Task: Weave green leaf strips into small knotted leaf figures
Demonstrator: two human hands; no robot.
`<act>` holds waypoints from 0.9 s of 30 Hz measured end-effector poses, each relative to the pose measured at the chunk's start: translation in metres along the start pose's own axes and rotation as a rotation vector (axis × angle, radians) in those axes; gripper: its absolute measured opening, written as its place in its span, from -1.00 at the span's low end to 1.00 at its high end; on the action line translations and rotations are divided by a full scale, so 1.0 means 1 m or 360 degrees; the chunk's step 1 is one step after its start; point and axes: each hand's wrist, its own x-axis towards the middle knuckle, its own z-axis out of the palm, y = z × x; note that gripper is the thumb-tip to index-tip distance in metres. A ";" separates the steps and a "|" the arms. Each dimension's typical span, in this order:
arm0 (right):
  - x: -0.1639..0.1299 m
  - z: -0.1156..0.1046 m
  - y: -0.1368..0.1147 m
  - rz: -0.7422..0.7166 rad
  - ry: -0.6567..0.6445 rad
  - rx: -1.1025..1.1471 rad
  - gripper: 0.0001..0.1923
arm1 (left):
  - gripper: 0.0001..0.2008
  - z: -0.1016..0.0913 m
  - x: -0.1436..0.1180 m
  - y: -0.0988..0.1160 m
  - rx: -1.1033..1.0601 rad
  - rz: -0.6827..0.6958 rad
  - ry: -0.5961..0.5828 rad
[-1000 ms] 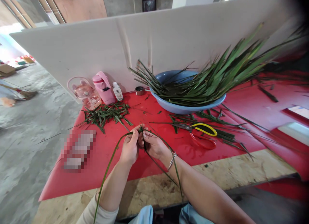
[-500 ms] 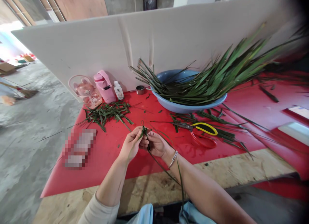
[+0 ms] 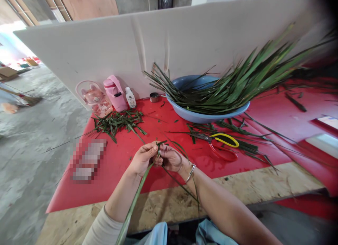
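Note:
My left hand [image 3: 142, 159] and my right hand [image 3: 171, 158] meet above the red mat [image 3: 111, 174], both pinching one long green leaf strip [image 3: 134, 202] where it is folded into a small knot between my fingertips. One end of the strip runs down along my left forearm toward my lap. Thinner ends trail past my right wrist, which wears a silver bracelet [image 3: 190, 171].
A blue basin [image 3: 203, 116] heaped with long green leaves stands at the back. Yellow-and-red scissors [image 3: 223, 145] lie right of my hands among loose leaves. Cut leaf scraps [image 3: 117, 121], a pink bottle [image 3: 115, 93], a small white bottle [image 3: 130, 98] and a white board [image 3: 105, 55] lie behind.
The strip's long loop at my left has been drawn in; its end now lies straight along my left forearm. My hands have stayed together over the mat, working the knot.

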 end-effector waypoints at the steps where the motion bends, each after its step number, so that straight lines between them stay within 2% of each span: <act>1: 0.002 -0.001 -0.002 -0.0021 0.0048 -0.0062 -0.73 | -0.68 0.002 0.001 0.000 0.0001 0.0071 0.0061; 4: 0.008 -0.010 -0.018 -0.0151 0.0325 -0.0468 -0.77 | -0.69 0.001 0.009 0.000 -0.0035 0.0412 0.0321; 7: 0.002 -0.029 -0.051 -0.0442 0.0853 -0.0896 -0.78 | -0.70 -0.005 0.016 0.000 0.0000 0.0731 0.0551; 10: -0.019 -0.032 -0.084 -0.1115 0.1651 -0.0909 -0.77 | -0.74 -0.010 0.018 -0.004 0.0214 0.0896 0.0700; 11: -0.027 -0.026 -0.090 -0.1391 0.1825 -0.0982 -0.77 | -0.75 -0.010 0.018 -0.007 0.0313 0.0918 0.0728; 12: -0.036 -0.016 -0.092 -0.1628 0.1908 -0.1124 -0.80 | -0.76 -0.009 0.017 -0.009 0.0407 0.0928 0.0749; 13: -0.042 -0.004 -0.090 -0.1767 0.1900 -0.1335 -0.83 | -0.76 -0.008 0.016 -0.012 0.0486 0.0929 0.0764; 14: -0.047 0.009 -0.084 -0.1790 0.1848 -0.1586 -0.86 | -0.76 -0.006 0.015 -0.015 0.0532 0.0927 0.0776; 15: -0.048 0.021 -0.075 -0.1689 0.1723 -0.1826 -0.89 | -0.76 -0.005 0.015 -0.018 0.0545 0.0922 0.0783; 17: -0.043 0.036 -0.053 -0.1235 0.1228 -0.2087 -0.84 | -0.75 -0.003 0.014 -0.022 0.0510 0.0904 0.0774; 19: -0.031 0.039 -0.034 -0.0898 0.0980 -0.1987 -0.72 | -0.75 -0.003 0.015 -0.025 0.0445 0.0878 0.0771; 22: -0.012 0.031 -0.020 -0.0699 0.0894 -0.1997 -0.84 | -0.75 -0.007 0.016 -0.027 0.0325 0.0829 0.0803; 27: 0.004 0.029 -0.019 -0.0705 0.0971 -0.2278 -0.86 | -0.73 -0.010 0.022 -0.029 0.0048 0.0759 0.0824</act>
